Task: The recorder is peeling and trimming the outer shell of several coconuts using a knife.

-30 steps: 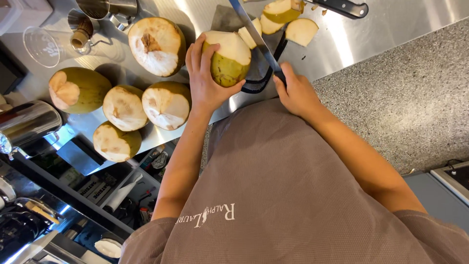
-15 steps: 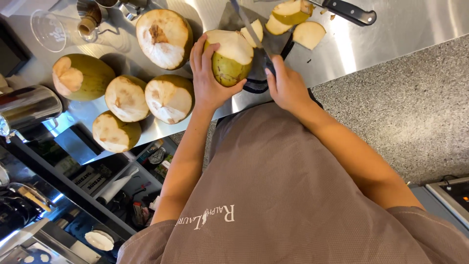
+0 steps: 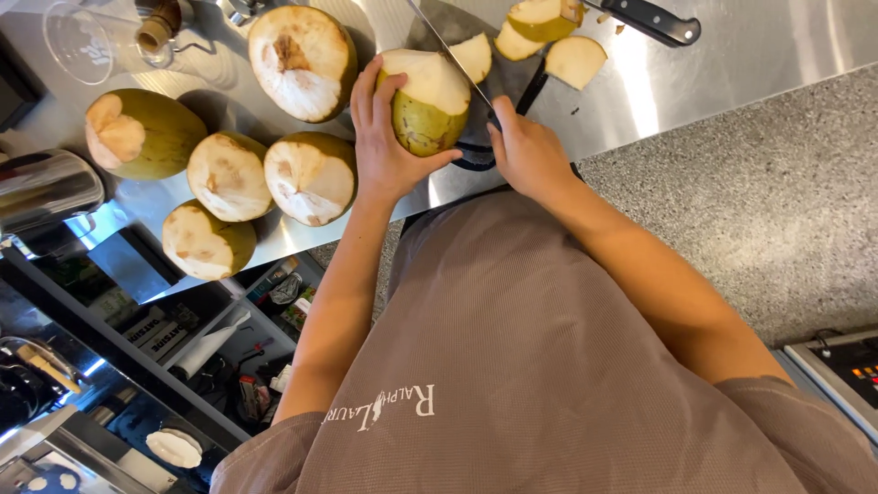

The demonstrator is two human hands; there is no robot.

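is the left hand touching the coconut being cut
Touching: the head view shows the left hand wrapped against the side of the green coconut, fingers pressed on its husk.

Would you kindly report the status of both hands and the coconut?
Left hand steadies green coconut. Right hand grips knife, blade on its cut top. Five trimmed coconuts at left; nothing blocking.

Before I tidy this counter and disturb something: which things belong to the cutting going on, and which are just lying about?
In use:
- left hand steadying the green coconut
- right hand gripping the cleaver

Lying about:
- five trimmed coconuts
- cut-off husk pieces
- black-handled knife
- glass jug
- steel canister
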